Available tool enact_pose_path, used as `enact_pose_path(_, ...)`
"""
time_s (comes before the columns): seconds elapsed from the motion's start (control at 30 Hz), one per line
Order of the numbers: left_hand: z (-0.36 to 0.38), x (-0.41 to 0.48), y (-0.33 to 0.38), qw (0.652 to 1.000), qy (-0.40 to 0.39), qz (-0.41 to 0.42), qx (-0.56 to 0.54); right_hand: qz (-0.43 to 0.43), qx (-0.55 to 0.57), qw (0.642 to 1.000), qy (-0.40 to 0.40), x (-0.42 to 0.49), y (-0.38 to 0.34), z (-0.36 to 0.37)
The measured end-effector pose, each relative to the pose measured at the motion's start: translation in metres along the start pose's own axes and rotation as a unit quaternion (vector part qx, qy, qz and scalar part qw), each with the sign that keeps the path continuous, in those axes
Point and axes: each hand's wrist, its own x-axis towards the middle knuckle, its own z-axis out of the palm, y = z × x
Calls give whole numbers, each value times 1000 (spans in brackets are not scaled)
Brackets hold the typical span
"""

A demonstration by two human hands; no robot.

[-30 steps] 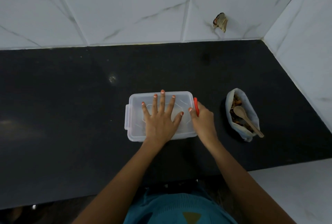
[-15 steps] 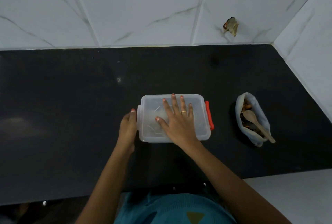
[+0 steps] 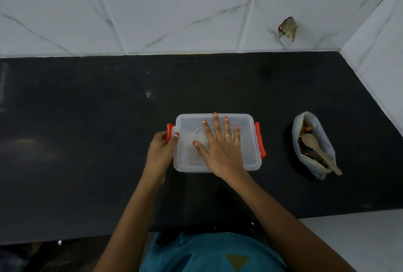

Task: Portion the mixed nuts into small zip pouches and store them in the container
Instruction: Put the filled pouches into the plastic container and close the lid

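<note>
Now the left hand [image 3: 161, 151] has gripped the container's [image 3: 249, 159] clasp [image 3: 169, 130].

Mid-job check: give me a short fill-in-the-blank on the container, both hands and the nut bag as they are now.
1. The right hand lies flat on the ____ of the container.
2. The left hand grips the orange clip at the container's ____ end.
3. A wooden ____ rests in the nut bag.

Missing words: lid; left; spoon.
</note>
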Motion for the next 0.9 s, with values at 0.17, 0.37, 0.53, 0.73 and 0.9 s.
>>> enact_pose_path(0.17,10,-2,-2,992,13,46,115,5,-1,1000,4,1,0,1)
enact_pose_path(0.37,20,-3,-9,962,60,98,247,3,1,1000,-4,1,-1,0)
enact_pose_path(0.53,24,-5,-9,961,65,97,251,-1,14,1000,-10,1,-1,-1)
enact_pose_path(0.73,19,-4,-6,987,29,67,144,20,278,951,135,-6,29,-29)
enact_pose_path(0.9,19,-2,-5,997,14,13,72,173,328,921,123,-9,78,-33)
